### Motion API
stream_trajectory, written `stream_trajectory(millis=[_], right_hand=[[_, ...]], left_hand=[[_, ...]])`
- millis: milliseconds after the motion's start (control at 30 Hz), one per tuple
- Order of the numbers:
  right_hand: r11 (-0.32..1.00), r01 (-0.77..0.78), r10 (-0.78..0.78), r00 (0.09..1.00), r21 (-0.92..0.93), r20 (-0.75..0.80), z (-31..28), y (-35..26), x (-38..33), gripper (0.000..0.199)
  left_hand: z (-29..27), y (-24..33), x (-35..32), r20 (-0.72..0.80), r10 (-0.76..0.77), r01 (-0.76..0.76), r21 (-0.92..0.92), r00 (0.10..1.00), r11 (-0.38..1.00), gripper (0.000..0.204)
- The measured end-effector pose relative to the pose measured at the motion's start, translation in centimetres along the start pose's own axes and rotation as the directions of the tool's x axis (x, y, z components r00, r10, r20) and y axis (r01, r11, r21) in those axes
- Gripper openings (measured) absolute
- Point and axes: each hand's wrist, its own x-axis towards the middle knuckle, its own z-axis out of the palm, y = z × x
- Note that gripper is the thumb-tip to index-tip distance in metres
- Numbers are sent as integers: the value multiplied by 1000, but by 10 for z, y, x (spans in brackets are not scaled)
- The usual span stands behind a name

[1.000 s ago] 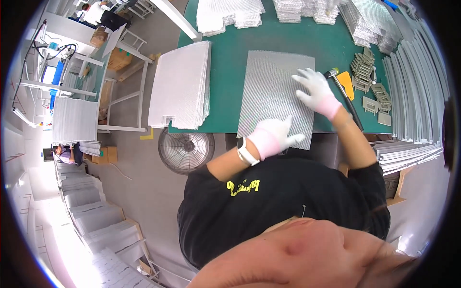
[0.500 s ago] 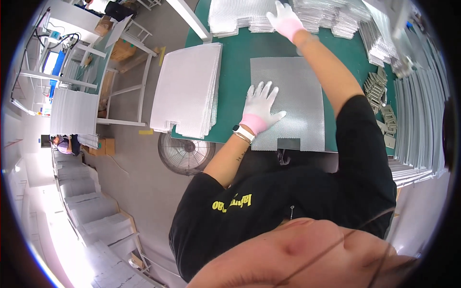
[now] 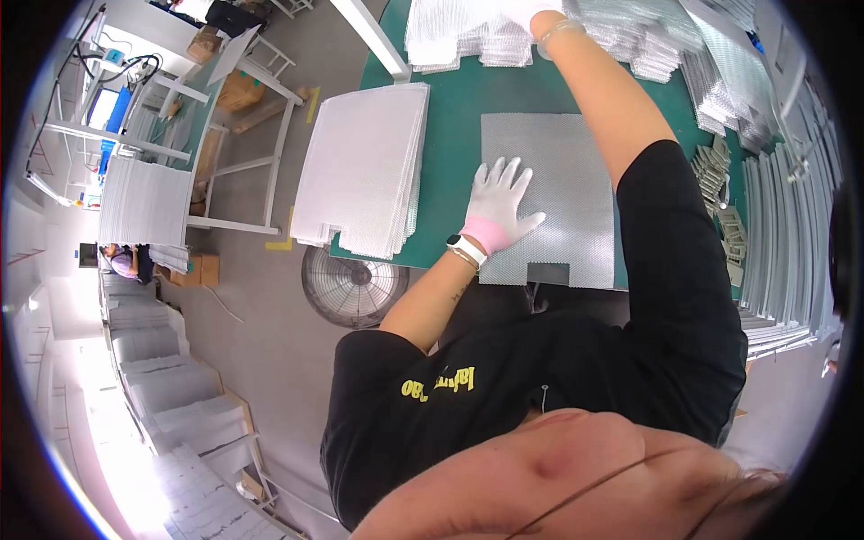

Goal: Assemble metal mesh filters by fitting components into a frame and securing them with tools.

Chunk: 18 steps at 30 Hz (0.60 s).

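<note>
A grey sheet of fine mesh (image 3: 567, 198) with a notch in its near edge lies flat on the green table (image 3: 450, 171). My left hand (image 3: 502, 200), in a white glove with a pink cuff, rests on its left part with fingers spread. At the far edge of the table, my right hand (image 3: 533, 9) reaches over a stack of silvery mesh sheets (image 3: 441, 36). Only its gloved lower part shows there, and its fingers are lost against the bright stack and the top of the picture. To the left lies a stack of white notched sheets (image 3: 364, 162).
More mesh stacks (image 3: 643, 40) stand at the far right. Small metal brackets (image 3: 711, 171) lie in a pile at the right edge, beside a row of upright sheets (image 3: 787, 234). A white post (image 3: 373, 40) rises at the far left. Below the table stands a floor fan (image 3: 355, 286).
My right hand has moved farther away, over the far stack, and its fingers no longer show. My left hand stays spread on the mesh sheet. The whole view has shifted slightly.
</note>
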Motion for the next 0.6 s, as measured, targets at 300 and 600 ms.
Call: stream_trajectory(millis=[300, 600], right_hand=[[305, 229, 162, 944, 925, -287, -50, 37, -64, 35], [238, -36, 414, 908, 971, -68, -53, 45, -354, 35]], left_hand=[[6, 5, 12, 49, 38, -39, 21, 998, 999, 81], [-39, -39, -38, -76, -104, -42, -955, 992, 294, 71]])
